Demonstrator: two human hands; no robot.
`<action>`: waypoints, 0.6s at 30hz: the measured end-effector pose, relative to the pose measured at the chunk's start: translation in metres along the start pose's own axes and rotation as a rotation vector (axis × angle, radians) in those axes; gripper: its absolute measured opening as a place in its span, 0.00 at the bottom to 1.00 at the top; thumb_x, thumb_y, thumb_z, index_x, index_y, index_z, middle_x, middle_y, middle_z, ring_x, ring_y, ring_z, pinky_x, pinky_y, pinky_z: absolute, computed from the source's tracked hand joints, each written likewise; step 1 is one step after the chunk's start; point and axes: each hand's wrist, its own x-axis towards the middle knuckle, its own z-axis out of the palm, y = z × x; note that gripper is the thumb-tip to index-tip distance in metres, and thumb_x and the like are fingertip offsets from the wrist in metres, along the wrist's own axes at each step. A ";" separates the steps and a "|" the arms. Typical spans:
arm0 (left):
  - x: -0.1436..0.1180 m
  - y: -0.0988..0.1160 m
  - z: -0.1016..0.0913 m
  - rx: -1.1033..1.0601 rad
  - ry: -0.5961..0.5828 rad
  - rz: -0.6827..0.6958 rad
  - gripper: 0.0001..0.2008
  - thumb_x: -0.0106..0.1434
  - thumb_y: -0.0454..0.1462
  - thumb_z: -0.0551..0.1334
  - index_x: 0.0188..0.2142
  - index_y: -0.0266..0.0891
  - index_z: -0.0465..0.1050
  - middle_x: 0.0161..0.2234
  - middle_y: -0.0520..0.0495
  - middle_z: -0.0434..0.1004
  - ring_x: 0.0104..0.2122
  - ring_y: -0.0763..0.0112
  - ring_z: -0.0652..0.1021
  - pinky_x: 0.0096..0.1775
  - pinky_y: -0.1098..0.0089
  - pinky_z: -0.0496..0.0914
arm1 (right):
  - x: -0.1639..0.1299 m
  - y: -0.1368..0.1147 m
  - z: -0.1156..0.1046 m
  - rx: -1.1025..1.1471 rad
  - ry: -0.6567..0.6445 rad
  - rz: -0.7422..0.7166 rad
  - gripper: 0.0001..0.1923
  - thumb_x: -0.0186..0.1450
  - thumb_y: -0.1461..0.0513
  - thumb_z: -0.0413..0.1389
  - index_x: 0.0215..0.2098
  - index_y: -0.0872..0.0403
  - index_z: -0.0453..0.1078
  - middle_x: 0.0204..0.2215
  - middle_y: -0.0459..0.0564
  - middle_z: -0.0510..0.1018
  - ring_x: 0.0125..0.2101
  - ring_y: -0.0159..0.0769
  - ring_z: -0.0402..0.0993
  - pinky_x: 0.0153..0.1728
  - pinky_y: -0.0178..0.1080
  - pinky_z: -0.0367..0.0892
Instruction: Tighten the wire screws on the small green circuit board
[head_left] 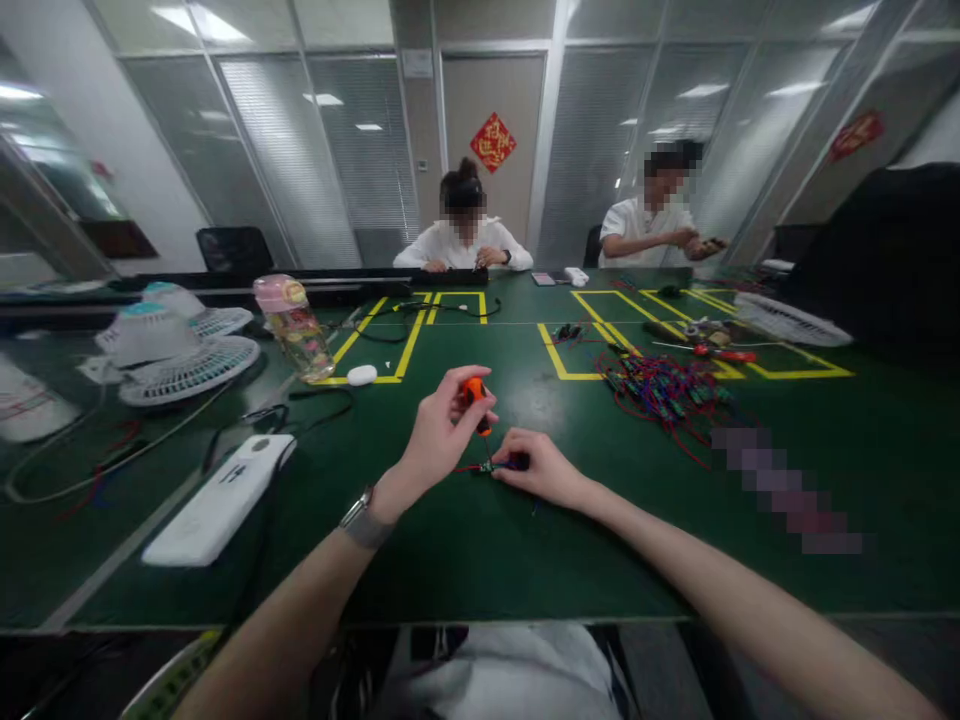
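Left hand (439,435) grips an orange screwdriver (475,397) upright, tip down on a small connector (491,466) that the right hand (541,468) pinches flat on the green table (465,550). One piece in work, screw not visibly finished. Farther right, a wire pile (664,392) lies waiting. Two people sit at the far edge.

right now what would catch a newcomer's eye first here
At the middle of the green table, the left hand stands an orange-handled screwdriver tip down on a small wired part, which the right hand pins down. To the right lies a tangle of red wired parts; at far left, white fans and a pink-lidded bottle.
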 end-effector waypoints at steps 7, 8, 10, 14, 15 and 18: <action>0.000 0.001 0.001 0.034 0.013 0.036 0.13 0.66 0.38 0.59 0.50 0.42 0.65 0.36 0.51 0.73 0.31 0.74 0.81 0.34 0.75 0.76 | -0.001 0.000 0.000 0.020 -0.001 0.001 0.03 0.56 0.66 0.63 0.30 0.56 0.76 0.29 0.48 0.75 0.30 0.35 0.72 0.35 0.37 0.67; 0.000 0.001 0.001 0.038 0.013 0.040 0.13 0.66 0.38 0.59 0.50 0.42 0.65 0.37 0.51 0.73 0.31 0.74 0.81 0.34 0.75 0.76 | -0.001 0.000 0.000 0.021 -0.004 0.004 0.02 0.56 0.66 0.63 0.30 0.56 0.76 0.29 0.48 0.75 0.31 0.35 0.72 0.35 0.38 0.68; 0.001 0.000 0.000 0.044 0.009 0.040 0.13 0.66 0.37 0.59 0.50 0.42 0.65 0.37 0.51 0.73 0.31 0.74 0.81 0.34 0.74 0.76 | -0.001 -0.001 0.000 0.012 -0.006 0.012 0.02 0.56 0.66 0.63 0.29 0.56 0.76 0.29 0.48 0.75 0.31 0.35 0.72 0.35 0.38 0.68; 0.001 0.001 -0.001 0.053 0.009 0.047 0.13 0.66 0.37 0.59 0.50 0.41 0.65 0.37 0.51 0.73 0.31 0.74 0.81 0.35 0.74 0.76 | 0.000 -0.006 -0.010 0.000 -0.066 0.008 0.08 0.57 0.62 0.63 0.36 0.55 0.76 0.31 0.48 0.76 0.32 0.36 0.73 0.35 0.38 0.68; 0.001 0.002 -0.002 0.054 0.014 0.050 0.13 0.66 0.37 0.59 0.50 0.41 0.65 0.37 0.51 0.73 0.31 0.74 0.81 0.35 0.73 0.76 | 0.000 -0.009 -0.015 0.025 -0.114 0.014 0.16 0.58 0.59 0.63 0.43 0.55 0.74 0.31 0.48 0.77 0.31 0.35 0.73 0.34 0.37 0.69; 0.001 0.003 -0.005 0.041 0.034 0.055 0.14 0.66 0.37 0.59 0.51 0.42 0.64 0.37 0.51 0.73 0.32 0.74 0.81 0.36 0.73 0.76 | -0.002 -0.018 -0.037 0.064 -0.079 0.052 0.23 0.62 0.55 0.59 0.54 0.54 0.67 0.34 0.49 0.79 0.34 0.36 0.75 0.38 0.39 0.70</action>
